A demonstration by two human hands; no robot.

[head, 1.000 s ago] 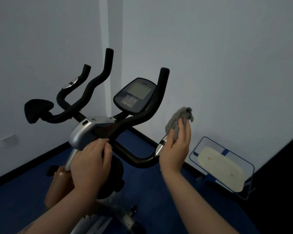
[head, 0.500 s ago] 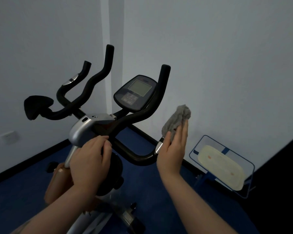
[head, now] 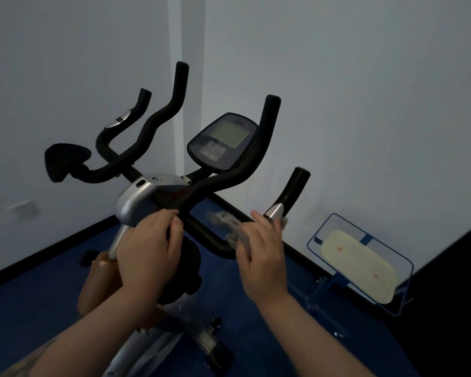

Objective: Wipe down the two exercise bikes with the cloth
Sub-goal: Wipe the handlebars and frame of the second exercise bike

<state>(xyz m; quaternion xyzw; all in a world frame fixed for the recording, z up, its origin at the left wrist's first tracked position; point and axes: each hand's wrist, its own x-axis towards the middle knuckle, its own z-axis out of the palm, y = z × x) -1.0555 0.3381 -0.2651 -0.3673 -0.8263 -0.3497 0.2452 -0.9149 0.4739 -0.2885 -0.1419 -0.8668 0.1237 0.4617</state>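
Cataloguing by size, we logged first the black-and-silver exercise bike [head: 158, 197] in the blue-floored corner, with a second set of black handlebars [head: 125, 123] behind it, presumably the other bike. Next came the blue-framed stand with a cream pad [head: 359, 257], low against the right wall and apart from the bike. Then the dark oval console with a grey screen [head: 223, 140], between the bars. Then our left hand [head: 147, 248], fingers curled on the silver stem housing. Then our right hand [head: 264, 257], wrapped over the lower right bar, clamping the grey fluffy cloth [head: 229, 227] against it. Risk, as we judged it: the loose trailing end could slip free, or a hard stroke could rock the bike.
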